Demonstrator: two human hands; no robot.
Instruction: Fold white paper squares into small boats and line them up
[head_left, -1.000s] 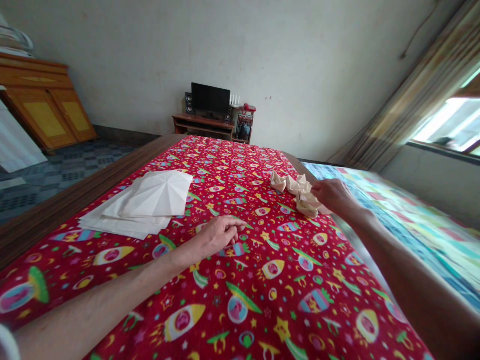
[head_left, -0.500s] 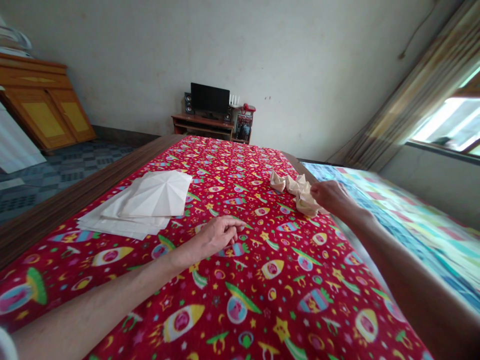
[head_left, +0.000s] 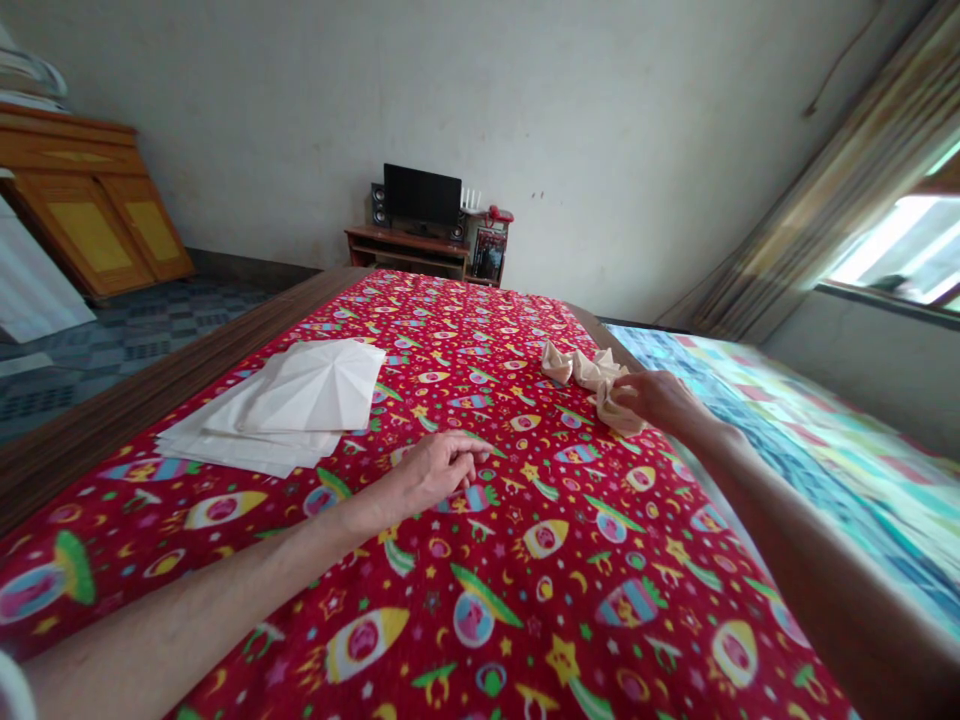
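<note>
My right hand (head_left: pixel 661 397) reaches to the nearest of several cream folded paper pieces (head_left: pixel 618 413), its fingers closed on that piece's upper rim. The fingertips are partly hidden against the paper. Just beyond it, more folded paper pieces (head_left: pixel 592 368) sit close together near the cloth's right edge. My left hand (head_left: pixel 439 468) lies on the red patterned cloth (head_left: pixel 510 560), holding nothing, with the index finger stretched out and the others loosely bent. Left of it is a fanned stack of flat, creased white paper sheets (head_left: pixel 315 395).
A brown wooden table edge (head_left: pixel 150 385) runs along the left. To the right spreads a bed-like surface with a blue and multicoloured cover (head_left: pixel 750 400). At the far wall stand a monitor (head_left: pixel 422 198) and a small desk (head_left: pixel 405 245). A wooden cabinet (head_left: pixel 97 215) is far left.
My right hand's fingers have shifted slightly left, onto the nearest folded paper piece's rim, from a more curled pose at its right side. The left hand has stayed put.
</note>
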